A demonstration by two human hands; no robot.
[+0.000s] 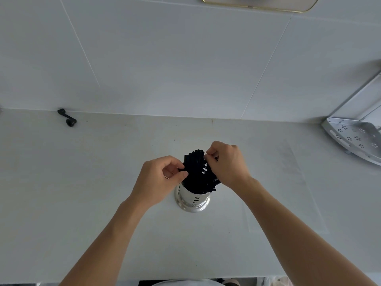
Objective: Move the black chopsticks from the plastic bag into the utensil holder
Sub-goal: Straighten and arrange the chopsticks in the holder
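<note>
**Chopsticks stand in the holder, a hand pinching each side**

Chopsticks point(195, 170), a black bundle, already stand in the steel holder point(192, 200) at the middle of the counter point(82, 193). Their long axis leans up and away toward 12 o'clock, tops fanned above the rim. The left hand point(158, 180) pinches the bundle from 9 o'clock; the right hand point(228, 162) pinches at its top from 3 o'clock. Both touch it, equally near. Whether a bag still wraps the bundle I cannot tell. The holder holds only chopsticks. At 10 o'clock lies a black crank point(67, 117); at 3 o'clock, an empty rack point(354, 139).
</note>
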